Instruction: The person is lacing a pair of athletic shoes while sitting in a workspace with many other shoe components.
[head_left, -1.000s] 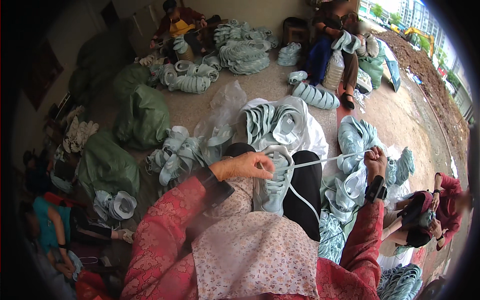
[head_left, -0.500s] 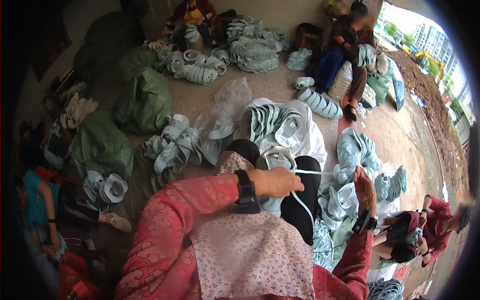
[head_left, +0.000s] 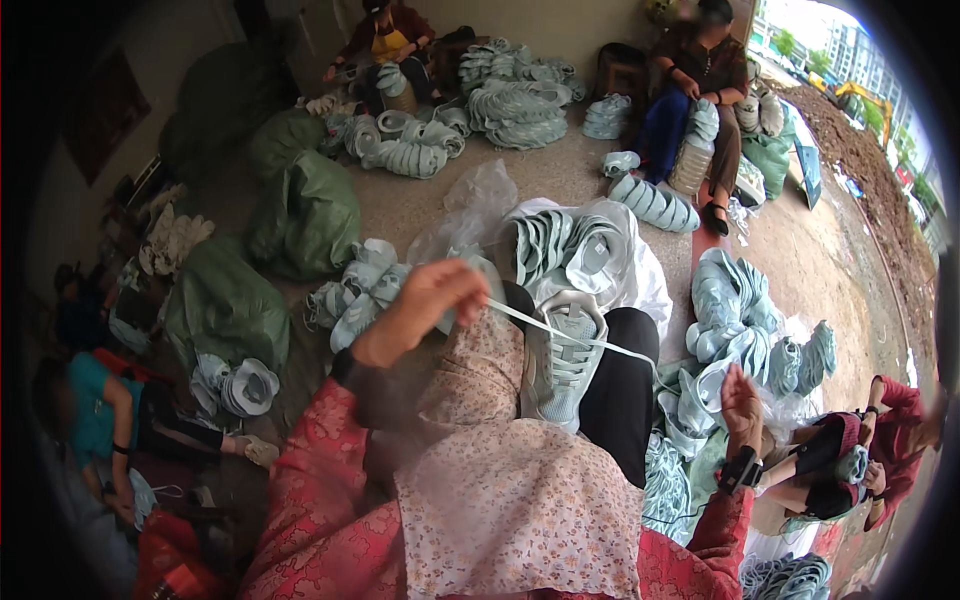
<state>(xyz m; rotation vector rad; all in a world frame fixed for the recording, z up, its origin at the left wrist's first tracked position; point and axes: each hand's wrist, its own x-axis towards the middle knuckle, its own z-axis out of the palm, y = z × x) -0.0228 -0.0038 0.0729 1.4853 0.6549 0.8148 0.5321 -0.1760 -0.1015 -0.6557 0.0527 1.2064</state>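
Note:
A pale grey-blue shoe upper (head_left: 562, 385) rests on my lap between my knees, its eyelet rows facing up. White shoelace (head_left: 520, 315) crosses its upper eyelets. To the left of the upper, my left hand (head_left: 432, 302) is raised, fingers pinched on one length of the lace, which is drawn taut. Another length runs off the right side of the upper and droops over my dark-clad knee. My right hand (head_left: 742, 408) is held up at the right, fingers loosely stretched, near a heap of uppers (head_left: 690, 405); no lace shows in it.
Ahead lies a white plastic sack (head_left: 645, 275) with nested uppers. Green sacks (head_left: 305, 215) and a bunch of uppers (head_left: 365, 290) are at left. More stacks (head_left: 520, 110) stand at the back. Several people sit around; a seated person (head_left: 695, 75) at upper right is beside a plastic jug (head_left: 690, 165).
My left hand has swung left and up from over the upper, pulling lace with it. The lace stretched toward my right hand is gone from there; that hand has dropped slightly.

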